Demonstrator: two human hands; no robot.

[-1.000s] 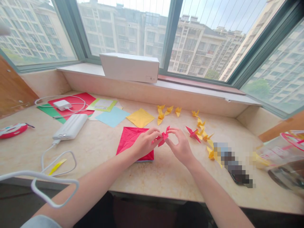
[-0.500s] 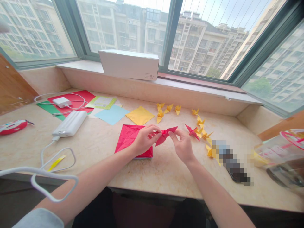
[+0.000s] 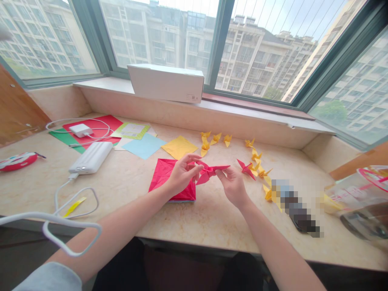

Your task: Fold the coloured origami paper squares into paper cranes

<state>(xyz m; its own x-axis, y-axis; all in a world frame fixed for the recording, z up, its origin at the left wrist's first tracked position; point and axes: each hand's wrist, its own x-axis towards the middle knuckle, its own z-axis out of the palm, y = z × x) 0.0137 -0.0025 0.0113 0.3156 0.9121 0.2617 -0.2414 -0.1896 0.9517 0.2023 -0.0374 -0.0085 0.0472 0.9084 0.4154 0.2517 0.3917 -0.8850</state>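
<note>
Red origami crane [image 3: 209, 172] pinched between left hand [image 3: 182, 175] and right hand [image 3: 233, 187].

Just right of the right hand [image 3: 233, 186], a dark thing [image 3: 295, 208], blurred into small squares, its kind impossible to tell. Farther right of that hand, a clear plastic container [image 3: 357, 198], cut off by the picture's edge. Inside the left hand [image 3: 182, 176], part of the red paper crane [image 3: 207, 173], hidden behind the fingers.

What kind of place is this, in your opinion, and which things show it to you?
Probably a home, likely a flat high in an apartment block: a wide bay window overlooks residential towers, and a marble-look counter holds folded paper cranes and a power bank.
</note>
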